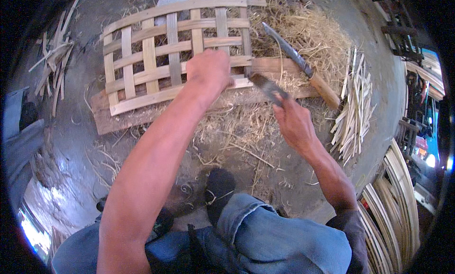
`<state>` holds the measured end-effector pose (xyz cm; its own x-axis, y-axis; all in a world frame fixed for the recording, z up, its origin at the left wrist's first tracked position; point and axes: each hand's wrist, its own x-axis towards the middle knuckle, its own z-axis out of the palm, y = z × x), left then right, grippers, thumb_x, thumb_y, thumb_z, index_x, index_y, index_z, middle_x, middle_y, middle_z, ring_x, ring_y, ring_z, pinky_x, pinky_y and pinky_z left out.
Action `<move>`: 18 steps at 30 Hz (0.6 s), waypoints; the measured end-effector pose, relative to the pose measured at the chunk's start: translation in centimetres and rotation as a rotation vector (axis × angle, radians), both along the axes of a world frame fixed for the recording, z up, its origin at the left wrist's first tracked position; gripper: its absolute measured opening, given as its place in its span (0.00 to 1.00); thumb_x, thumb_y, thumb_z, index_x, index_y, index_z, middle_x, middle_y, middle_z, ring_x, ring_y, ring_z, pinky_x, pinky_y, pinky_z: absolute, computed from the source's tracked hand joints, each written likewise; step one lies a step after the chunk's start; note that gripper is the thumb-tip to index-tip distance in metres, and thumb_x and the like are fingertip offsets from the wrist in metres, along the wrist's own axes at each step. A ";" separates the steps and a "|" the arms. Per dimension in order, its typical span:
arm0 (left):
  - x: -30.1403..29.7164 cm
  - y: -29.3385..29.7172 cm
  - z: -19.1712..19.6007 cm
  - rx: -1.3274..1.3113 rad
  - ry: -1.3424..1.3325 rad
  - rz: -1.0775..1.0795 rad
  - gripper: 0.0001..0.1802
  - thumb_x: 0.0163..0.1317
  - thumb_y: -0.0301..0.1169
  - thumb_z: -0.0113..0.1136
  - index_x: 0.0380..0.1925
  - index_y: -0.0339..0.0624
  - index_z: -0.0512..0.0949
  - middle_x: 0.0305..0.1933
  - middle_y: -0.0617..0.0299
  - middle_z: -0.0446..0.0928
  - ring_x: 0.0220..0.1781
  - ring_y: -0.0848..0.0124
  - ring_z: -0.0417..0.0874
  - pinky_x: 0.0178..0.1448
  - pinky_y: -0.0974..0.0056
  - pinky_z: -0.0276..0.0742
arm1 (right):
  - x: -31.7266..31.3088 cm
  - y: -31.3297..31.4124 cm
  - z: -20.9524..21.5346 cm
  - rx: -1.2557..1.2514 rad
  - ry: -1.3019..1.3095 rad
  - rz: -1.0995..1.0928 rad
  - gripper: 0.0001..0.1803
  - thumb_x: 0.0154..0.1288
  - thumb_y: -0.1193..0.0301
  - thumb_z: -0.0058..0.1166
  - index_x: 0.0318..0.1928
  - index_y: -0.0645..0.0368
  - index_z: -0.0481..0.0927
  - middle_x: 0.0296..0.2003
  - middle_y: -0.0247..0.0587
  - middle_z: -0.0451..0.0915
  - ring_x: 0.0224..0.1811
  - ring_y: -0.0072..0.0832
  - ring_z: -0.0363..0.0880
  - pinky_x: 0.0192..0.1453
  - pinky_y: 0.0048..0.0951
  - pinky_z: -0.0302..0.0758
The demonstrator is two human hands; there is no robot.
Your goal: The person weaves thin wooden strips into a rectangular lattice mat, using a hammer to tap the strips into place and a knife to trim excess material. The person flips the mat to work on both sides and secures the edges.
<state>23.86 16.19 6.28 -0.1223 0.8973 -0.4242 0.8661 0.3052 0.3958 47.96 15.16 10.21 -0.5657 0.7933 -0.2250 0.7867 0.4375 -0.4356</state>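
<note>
A woven lattice panel of flat bamboo strips (149, 60) lies across a wooden board (105, 117). My left hand (208, 70) is closed over the panel's lower right part, its fingers wrapped on the strips and partly hidden by the fist. Gripped in my right hand (293, 122) is a short, flat, dark metal tool (270, 89), smeared by motion. Its far end is close to the panel's lower right corner; whether it touches cannot be told. A long knife with a wooden handle (324, 89) rests to the right, its blade slanting up and left over the shavings.
A heap of curly shavings (308, 27) spreads behind the knife. Thin split sticks (353, 113) are piled at the right, with more sticks (59, 60) at the far left. Long bent strips (393, 198) stand at the lower right. My jeans-clad knee (289, 231) is in front.
</note>
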 end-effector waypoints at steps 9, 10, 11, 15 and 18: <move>-0.1 0.4 0.3 -0.027 0.002 -0.029 0.14 0.43 0.42 0.73 0.27 0.51 0.83 0.35 0.54 0.84 0.40 0.55 0.86 0.47 0.50 0.81 | 0.2 -0.7 -0.4 0.025 0.067 -0.076 0.13 0.72 0.64 0.47 0.46 0.62 0.69 0.27 0.61 0.79 0.32 0.62 0.79 0.36 0.56 0.74; -0.2 0.4 0.2 -0.037 0.003 -0.024 0.14 0.43 0.42 0.73 0.28 0.51 0.83 0.36 0.54 0.84 0.41 0.55 0.86 0.47 0.50 0.81 | 1.0 -1.2 -1.5 0.116 0.145 -0.011 0.14 0.72 0.63 0.46 0.47 0.62 0.70 0.27 0.61 0.79 0.33 0.62 0.79 0.36 0.56 0.74; -0.1 0.4 0.4 -0.047 0.001 -0.024 0.14 0.44 0.43 0.73 0.28 0.51 0.83 0.36 0.54 0.84 0.41 0.54 0.86 0.48 0.50 0.81 | 1.0 -1.2 -1.6 0.108 0.129 -0.013 0.15 0.73 0.63 0.46 0.48 0.63 0.71 0.28 0.61 0.79 0.33 0.61 0.79 0.37 0.56 0.74; 0.2 0.0 0.8 -0.048 0.005 -0.004 0.16 0.44 0.44 0.74 0.30 0.50 0.84 0.38 0.54 0.84 0.43 0.54 0.86 0.48 0.50 0.81 | -0.4 0.1 -2.2 -0.060 -0.010 -0.147 0.19 0.72 0.62 0.47 0.52 0.65 0.73 0.29 0.62 0.80 0.34 0.60 0.79 0.38 0.55 0.75; 0.3 0.6 0.7 -0.106 0.017 -0.036 0.18 0.44 0.45 0.74 0.32 0.49 0.84 0.38 0.52 0.84 0.44 0.53 0.86 0.48 0.50 0.81 | 0.0 -1.3 -1.5 0.081 0.111 -0.126 0.18 0.73 0.61 0.45 0.47 0.66 0.75 0.29 0.64 0.79 0.34 0.61 0.79 0.39 0.57 0.73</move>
